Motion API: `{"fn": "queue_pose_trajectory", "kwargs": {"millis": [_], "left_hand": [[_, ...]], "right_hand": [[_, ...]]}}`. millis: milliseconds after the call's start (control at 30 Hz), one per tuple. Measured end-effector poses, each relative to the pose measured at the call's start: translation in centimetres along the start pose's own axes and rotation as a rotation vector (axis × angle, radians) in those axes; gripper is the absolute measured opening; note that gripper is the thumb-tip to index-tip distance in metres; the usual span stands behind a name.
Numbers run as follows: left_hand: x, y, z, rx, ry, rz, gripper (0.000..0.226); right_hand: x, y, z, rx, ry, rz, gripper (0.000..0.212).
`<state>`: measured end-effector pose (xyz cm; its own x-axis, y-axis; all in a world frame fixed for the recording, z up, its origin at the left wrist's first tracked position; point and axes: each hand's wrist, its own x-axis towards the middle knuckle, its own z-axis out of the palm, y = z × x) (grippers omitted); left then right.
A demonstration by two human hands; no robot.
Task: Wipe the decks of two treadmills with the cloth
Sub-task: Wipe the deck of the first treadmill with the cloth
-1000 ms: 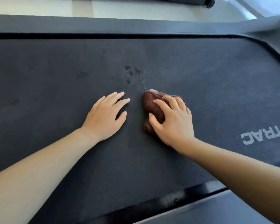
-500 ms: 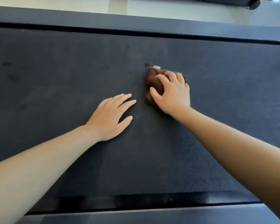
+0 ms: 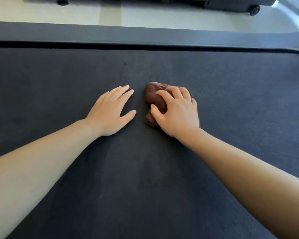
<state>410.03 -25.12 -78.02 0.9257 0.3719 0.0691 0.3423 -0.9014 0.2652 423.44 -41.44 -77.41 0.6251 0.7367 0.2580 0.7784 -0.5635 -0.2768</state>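
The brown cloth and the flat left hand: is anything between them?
Nothing. The head view shows only bare treadmill belt between the left hand and the cloth the right hand grips.

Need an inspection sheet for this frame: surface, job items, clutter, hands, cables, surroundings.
Surface: dark treadmill belt; one faint darker spot towards the far edge.
Job's things: brown cloth, bunched up, lying on the belt.
Clutter: nothing seen.
Grippers: left hand flat on the belt, fingers straight, beside the cloth but apart from it; right hand grips the cloth, fingers curled over it.
Cables: nothing seen.
Surroundings: side rail along the far edge, light floor beyond it, wheeled machine base at the top.
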Motion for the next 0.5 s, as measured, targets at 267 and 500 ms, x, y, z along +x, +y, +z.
{"fn": "queue_pose_trajectory", "kwargs": {"millis": [267, 500], "left_hand": [[7.0, -3.7, 0.0, 0.049, 0.096, -0.153, 0.061], [7.3, -3.9, 0.3, 0.031, 0.128, -0.143, 0.061]], "right_hand": [[13.9, 1.0, 3.5, -0.01, 0.001, 0.064, 0.048], [19.4, 1.3, 4.8, -0.03, -0.01, 0.079, 0.053]]}}
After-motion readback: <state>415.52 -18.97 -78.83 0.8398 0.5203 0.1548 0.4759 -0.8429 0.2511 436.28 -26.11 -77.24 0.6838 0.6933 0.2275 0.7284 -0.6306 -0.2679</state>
